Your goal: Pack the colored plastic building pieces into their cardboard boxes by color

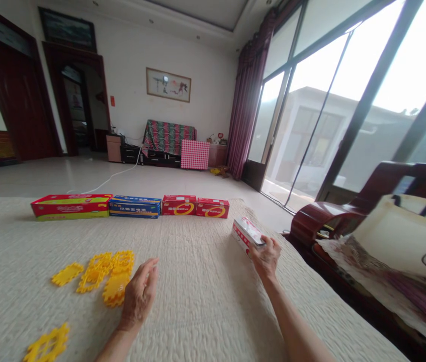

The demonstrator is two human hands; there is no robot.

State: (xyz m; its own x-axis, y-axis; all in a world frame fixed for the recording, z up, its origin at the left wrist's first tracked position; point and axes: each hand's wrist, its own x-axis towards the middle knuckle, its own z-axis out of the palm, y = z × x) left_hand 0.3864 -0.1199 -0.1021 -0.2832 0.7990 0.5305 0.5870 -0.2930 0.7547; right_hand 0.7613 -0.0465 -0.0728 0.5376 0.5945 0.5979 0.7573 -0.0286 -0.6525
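My right hand (264, 255) grips the near end of a white and red box (244, 235) on the right side of the cloth-covered surface. Over the cloth, my left hand (142, 290) is held with its fingers extended and nothing visible in it. Just left of that hand lie several yellow plastic pieces (116, 289) with toothed edges, some overlapping. Another yellow piece (48, 344) lies apart, nearer to me. Beyond them stands a row of boxes: a long red and green box (71, 206), a blue box (135, 207) and two red boxes (178, 205).
A cream quilted cloth (190, 296) covers the surface before me. On the right is a dark wooden sofa (313, 226) with a pale cushion (405, 236). Tall glass windows (311, 115) rise behind it. A low cabinet under patterned cloth (169, 136) stands against the far wall.
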